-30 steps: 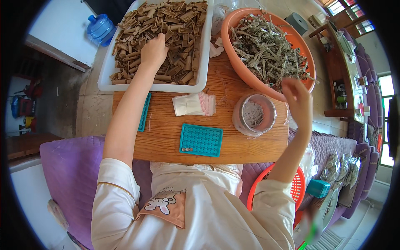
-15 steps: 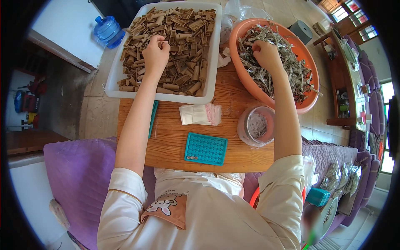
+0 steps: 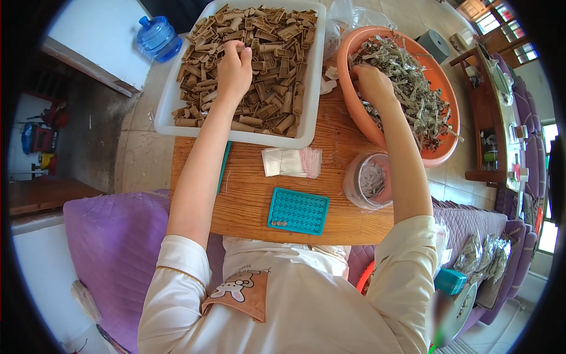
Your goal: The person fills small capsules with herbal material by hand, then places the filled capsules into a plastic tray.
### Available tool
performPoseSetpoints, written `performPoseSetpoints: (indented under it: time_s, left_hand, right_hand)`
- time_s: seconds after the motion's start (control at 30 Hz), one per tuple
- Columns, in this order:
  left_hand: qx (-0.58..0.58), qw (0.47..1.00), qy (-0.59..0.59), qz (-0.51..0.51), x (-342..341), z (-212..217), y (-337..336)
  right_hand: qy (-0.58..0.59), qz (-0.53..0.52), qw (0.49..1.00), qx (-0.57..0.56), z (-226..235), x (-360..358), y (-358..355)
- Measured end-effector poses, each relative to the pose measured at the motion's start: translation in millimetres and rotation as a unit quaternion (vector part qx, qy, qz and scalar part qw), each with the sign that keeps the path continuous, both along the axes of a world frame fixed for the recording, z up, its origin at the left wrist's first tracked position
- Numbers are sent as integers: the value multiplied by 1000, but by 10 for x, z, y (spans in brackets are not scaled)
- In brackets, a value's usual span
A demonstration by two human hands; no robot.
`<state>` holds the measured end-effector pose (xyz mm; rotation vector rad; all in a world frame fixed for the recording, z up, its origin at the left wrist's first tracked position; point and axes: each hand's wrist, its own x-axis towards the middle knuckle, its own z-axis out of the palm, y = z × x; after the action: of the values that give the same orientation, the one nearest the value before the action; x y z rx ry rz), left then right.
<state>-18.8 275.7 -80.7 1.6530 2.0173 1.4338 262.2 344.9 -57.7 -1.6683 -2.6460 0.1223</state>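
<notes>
My left hand [image 3: 234, 74] is over a white plastic tray [image 3: 162, 118] heaped with short brown half-tube pieces [image 3: 268, 109]. Its thumb and fingers are pinched together; what lies between them is too small to make out. My right hand [image 3: 375, 87] reaches into an orange oval basin [image 3: 451, 112], close to its left inner wall. Grey-green, dried-looking crumpled strips [image 3: 407, 76] fill this basin. The right fingers are curled in, and their tips are partly hidden, so what they hold cannot be made out.
On the wooden table [image 3: 236, 212] are a teal mold tray [image 3: 299, 210] with a few small round pieces, clear small bags [image 3: 292, 162] and a tub [image 3: 352, 183] of whitish slips. Another teal tray [image 3: 223, 168] is partly under my left forearm. A blue water jug [image 3: 158, 38] stands far left.
The view has shifted slightly, moving the table items to the right. My right hand has moved toward the basin's left wall. My left hand stays over the brown pieces, thumb now raised.
</notes>
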Motion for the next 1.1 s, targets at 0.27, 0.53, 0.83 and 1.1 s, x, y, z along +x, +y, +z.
performPoseSetpoints:
  time_s: [0.27, 0.53, 0.83, 1.1]
  left_hand:
    - [-59, 998, -32, -14, 25, 47, 12]
    - [-34, 999, -9, -22, 14, -18, 35]
    - [-66, 998, -6, -16, 28, 30, -19]
    - [-18, 999, 30, -35, -2, -33, 0]
  right_hand:
    - [293, -130, 936, 147, 178, 302, 66]
    - [520, -161, 817, 191, 1142, 909, -402]
    - [694, -59, 608, 380, 1604, 1264, -626]
    - [113, -57, 976, 177, 938, 1284, -368]
